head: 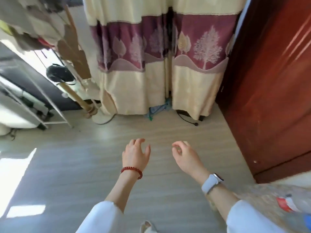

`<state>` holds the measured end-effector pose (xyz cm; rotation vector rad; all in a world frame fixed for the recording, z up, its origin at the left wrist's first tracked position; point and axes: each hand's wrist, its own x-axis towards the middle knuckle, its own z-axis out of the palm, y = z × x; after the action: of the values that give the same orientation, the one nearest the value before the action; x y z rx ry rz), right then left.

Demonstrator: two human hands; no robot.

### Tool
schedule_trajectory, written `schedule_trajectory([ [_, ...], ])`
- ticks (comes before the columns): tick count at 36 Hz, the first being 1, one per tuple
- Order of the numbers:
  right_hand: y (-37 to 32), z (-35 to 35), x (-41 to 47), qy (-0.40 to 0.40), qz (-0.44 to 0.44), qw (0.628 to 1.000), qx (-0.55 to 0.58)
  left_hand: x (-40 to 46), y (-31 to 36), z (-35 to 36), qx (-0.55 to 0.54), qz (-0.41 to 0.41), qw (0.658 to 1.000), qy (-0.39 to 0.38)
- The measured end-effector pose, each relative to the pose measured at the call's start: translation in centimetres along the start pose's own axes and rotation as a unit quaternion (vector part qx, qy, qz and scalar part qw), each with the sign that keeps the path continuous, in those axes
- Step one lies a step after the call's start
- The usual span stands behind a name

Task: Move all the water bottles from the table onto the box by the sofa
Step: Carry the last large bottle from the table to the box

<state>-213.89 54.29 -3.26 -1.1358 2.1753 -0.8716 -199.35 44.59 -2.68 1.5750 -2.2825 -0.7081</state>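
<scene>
Ahead, floor (94, 165) up to curtain (151, 84).

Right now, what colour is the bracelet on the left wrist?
Red beads; the bracelet shows in the head view.

Bright daylight from the left, sun patches on floor (67, 165), motion blur, wide-angle edge distortion

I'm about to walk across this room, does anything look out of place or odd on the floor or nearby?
A blue-green cloth lies bunched on the floor, poking out under the curtain gap, and a black cable trails out beside it. At the lower right, a plastic bottle lies on its side on a patterned surface.
</scene>
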Motion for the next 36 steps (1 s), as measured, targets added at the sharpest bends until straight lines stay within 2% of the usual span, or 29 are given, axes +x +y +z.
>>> schedule_trajectory([
  [4,-9.9,10.1,1.9,-0.116,-0.057,0.991,-0.025,-0.1,-11.9,-7.8,0.001,-0.09,0.995,0.048],
  [9,-20.9,20.9,2.8,-0.208,-0.167,0.962,-0.057,-1.3,-23.8,-16.3,-0.024,-0.221,0.969,0.108],
  [17,-37.1,36.8,3.6,-0.329,-0.321,0.881,-0.11,-2.9,-38.8,-27.2,-0.027,-0.34,0.915,0.216],
  [28,-57.3,59.5,6.4,-0.416,-0.465,0.77,-0.134,0.3,-59.8,-41.4,0.059,-0.437,0.85,0.288],
  [36,-70.5,72.8,3.7,-0.436,-0.578,0.671,-0.157,-1.5,-70.5,-49.9,0.073,-0.523,0.781,0.334],
])
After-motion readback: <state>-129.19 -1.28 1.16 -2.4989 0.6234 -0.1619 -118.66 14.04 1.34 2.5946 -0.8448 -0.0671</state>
